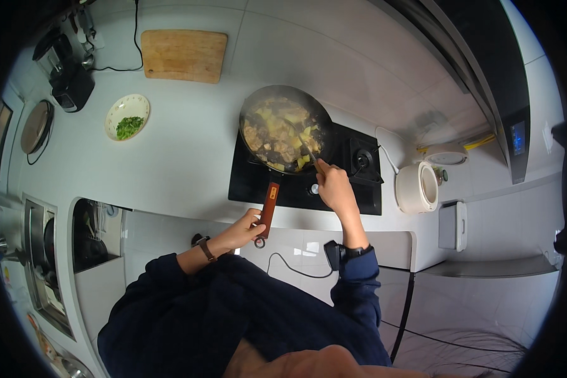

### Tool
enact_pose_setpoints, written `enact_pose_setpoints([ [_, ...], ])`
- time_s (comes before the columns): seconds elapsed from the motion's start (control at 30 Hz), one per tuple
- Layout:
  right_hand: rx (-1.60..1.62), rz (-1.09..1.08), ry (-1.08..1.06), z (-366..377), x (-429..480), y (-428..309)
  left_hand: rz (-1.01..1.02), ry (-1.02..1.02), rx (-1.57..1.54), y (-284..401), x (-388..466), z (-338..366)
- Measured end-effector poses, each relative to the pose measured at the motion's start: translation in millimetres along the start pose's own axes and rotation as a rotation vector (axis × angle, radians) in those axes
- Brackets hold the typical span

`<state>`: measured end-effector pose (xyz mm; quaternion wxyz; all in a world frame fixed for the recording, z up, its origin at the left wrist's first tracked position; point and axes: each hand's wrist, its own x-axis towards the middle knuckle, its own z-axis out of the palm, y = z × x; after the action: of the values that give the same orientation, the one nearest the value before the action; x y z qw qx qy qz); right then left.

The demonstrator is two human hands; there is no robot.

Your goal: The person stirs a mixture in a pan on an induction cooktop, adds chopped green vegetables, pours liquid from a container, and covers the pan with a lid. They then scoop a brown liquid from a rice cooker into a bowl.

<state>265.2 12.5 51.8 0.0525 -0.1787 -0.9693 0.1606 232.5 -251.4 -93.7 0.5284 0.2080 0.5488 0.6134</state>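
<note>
A dark wok [330, 141] sits over the left burner of a black gas hob [293, 191]. Pale yellow-green vegetable pieces, browned meat and dark pieces [279, 137] fill its bottom, and steam hazes the far side. My left hand [245, 227] grips the wok's reddish-brown handle [270, 203] near its ring end. In my right hand [334, 186] is the wooden handle of a spatula or turner [307, 147], reaching down into the food from the near right rim. The food and haze partly hide its head.
Chopped greens [130, 126] lie in a patterned bowl [123, 106] on the left counter. A wooden cutting board [184, 55] leans on the wall, near a blender [68, 78]. Right of the hob stands a white cooker [408, 189]; a range hood [496, 94] hangs above. A sink [38, 231] is far left.
</note>
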Motion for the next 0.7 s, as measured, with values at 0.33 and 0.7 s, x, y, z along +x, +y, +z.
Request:
enact_pose_setpoints([
  [0.33, -0.017, 0.02, 0.136, 15, -2, -10, 0.015, -0.067, 0.064, -1, 4, -8],
  [0.7, 0.153, 0.029, 0.137, 1, 3, 3, 0.029, -0.073, 0.03, -7, 7, -9],
])
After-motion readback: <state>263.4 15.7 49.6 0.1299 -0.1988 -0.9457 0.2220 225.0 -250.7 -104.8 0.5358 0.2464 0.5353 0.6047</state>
